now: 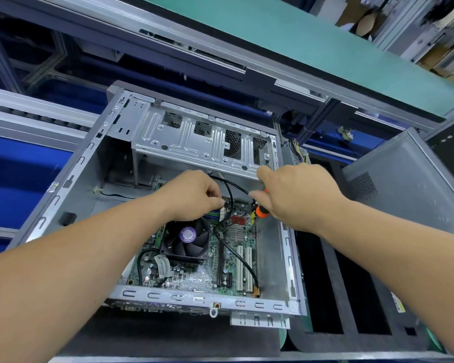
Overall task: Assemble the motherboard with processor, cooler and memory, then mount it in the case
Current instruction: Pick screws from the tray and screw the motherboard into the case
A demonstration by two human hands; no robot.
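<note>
The motherboard point(194, 260) lies flat inside the open case point(71, 179), low in the middle of the view, with its cooler point(185, 241) fan seated toward the board's 9 o'clock side and white expansion slots point(244, 267) toward 4 o'clock. Both forearms reach in from the lower corners and meet over the board's 12 o'clock edge. The left hand point(192, 197) comes from 7 o'clock, knuckles up, wrist slightly bent, its fingers curled down and pinched together at the board's top edge beside a black cable point(230, 191); what exactly they pinch is too small to tell. The right hand point(296, 195) comes from 4 o'clock, back of the hand toward the camera, fingers wrapped around the orange handle of a screwdriver point(261, 211) whose shaft points down to the board's upper right corner; the thumb stretches out toward 11 o'clock, up by the drive cage point(194, 137). A second black cable point(240, 258) runs across the board toward a connector near the case's lower rim at 5 o'clock. A grey side panel point(404, 179) leans at 3 o'clock of the case.
</note>
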